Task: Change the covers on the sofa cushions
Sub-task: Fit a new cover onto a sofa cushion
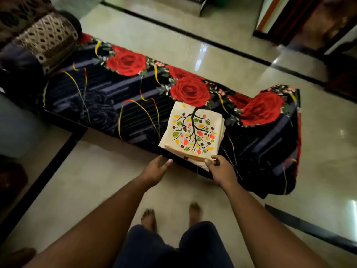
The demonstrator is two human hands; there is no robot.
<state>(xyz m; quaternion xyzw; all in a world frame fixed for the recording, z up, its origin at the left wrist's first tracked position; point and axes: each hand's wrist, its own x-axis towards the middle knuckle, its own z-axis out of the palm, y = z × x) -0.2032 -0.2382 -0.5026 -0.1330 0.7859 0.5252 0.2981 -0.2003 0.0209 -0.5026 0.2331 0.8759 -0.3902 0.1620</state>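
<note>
A stack of folded cream cushion covers [193, 130], printed with a black tree and coloured leaves, lies on a low mattress draped in a dark sheet with red roses [119, 97]. My right hand [219, 167] pinches the near corner of the stack between thumb and fingers. My left hand [157, 167] hovers just left of the stack's near edge, fingers relaxed and holding nothing.
A sofa arm with a brown and beige patterned cover [46, 37] stands at the far left. Glossy tiled floor with black border strips [193, 35] surrounds the mattress. My bare feet [170, 215] stand just in front of it. A dark doorway [309, 22] is at the far right.
</note>
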